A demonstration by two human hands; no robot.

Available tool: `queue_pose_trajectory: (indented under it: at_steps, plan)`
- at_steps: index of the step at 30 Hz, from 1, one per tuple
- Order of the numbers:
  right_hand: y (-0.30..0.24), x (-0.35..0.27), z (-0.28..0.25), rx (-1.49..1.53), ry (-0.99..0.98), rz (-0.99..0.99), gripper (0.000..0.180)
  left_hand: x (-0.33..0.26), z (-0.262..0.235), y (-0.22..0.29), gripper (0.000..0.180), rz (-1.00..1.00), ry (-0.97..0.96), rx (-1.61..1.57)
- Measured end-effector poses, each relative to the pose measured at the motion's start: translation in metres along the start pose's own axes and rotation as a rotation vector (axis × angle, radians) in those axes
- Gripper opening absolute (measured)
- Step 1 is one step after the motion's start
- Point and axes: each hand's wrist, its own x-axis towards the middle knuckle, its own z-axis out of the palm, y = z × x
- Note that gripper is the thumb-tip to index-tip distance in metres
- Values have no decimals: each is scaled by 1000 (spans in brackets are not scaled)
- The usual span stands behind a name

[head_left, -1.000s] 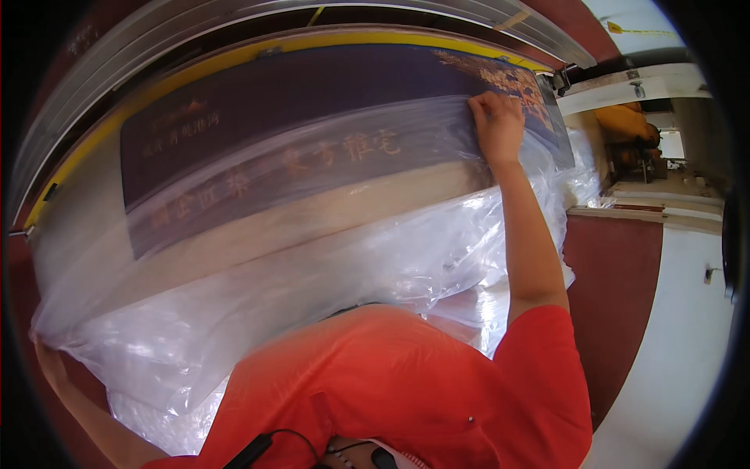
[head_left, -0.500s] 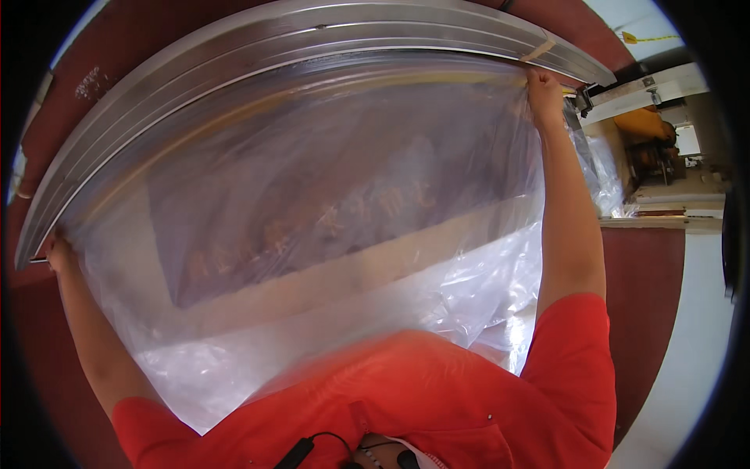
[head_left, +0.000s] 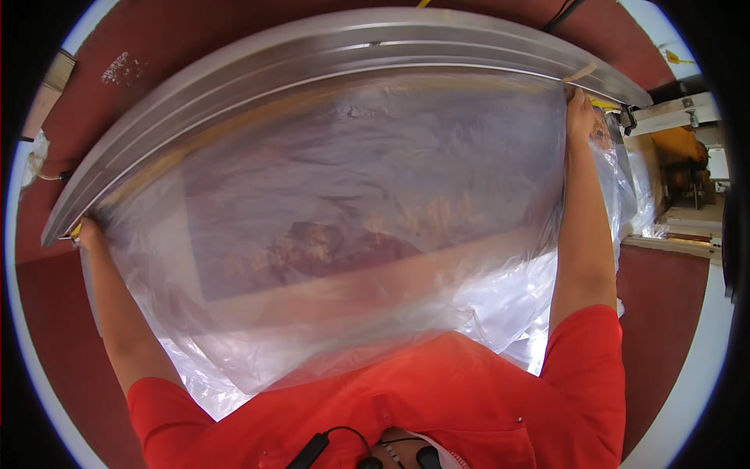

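A large clear plastic sheet [head_left: 351, 227] is stretched wide in front of me. My left hand [head_left: 87, 233] grips its far left corner and my right hand [head_left: 580, 105] grips its far right corner. Through the plastic shows a flat dark printed board [head_left: 328, 242] with a pale border, blurred by the film. Both hands sit just below a long curved grey metal rail [head_left: 312, 62] that runs across the top. My arms are spread wide, in short red sleeves.
More crumpled clear plastic [head_left: 508, 305] bunches under the sheet at lower right. Dark red flooring [head_left: 664, 313] lies on both sides. A pale workbench with an orange object [head_left: 680, 144] stands at the far right.
One second ago the sheet lay low and the dark board was bare under my right hand. Since then both hands have lifted the plastic up over the board to the rail.
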Motion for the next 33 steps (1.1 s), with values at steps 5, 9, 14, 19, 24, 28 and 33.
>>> queue_pose_trajectory:
  at_steps: [5,9,14,19,24,28,33]
  plan:
    - [-13,-3,-10,5,-136,27,50,-4,-10,-2,49,-27,1,-123]
    - [-18,-3,-23,179,-367,-6,52,-4,-15,0,37,-83,-32,-409]
    - [-89,-36,-61,126,-623,39,46,-5,-41,-7,24,-144,-127,-731]
    - [-116,-76,-56,349,-825,43,36,-6,-157,-92,23,733,268,1010]
    - [-127,-126,-42,701,-856,58,21,-70,-145,-11,27,335,-147,787]
    - [-119,-130,-35,808,-896,70,15,-220,-103,222,31,802,-532,151]
    - [-109,-128,-34,871,-831,40,15,-470,-16,483,45,1054,-935,-464]
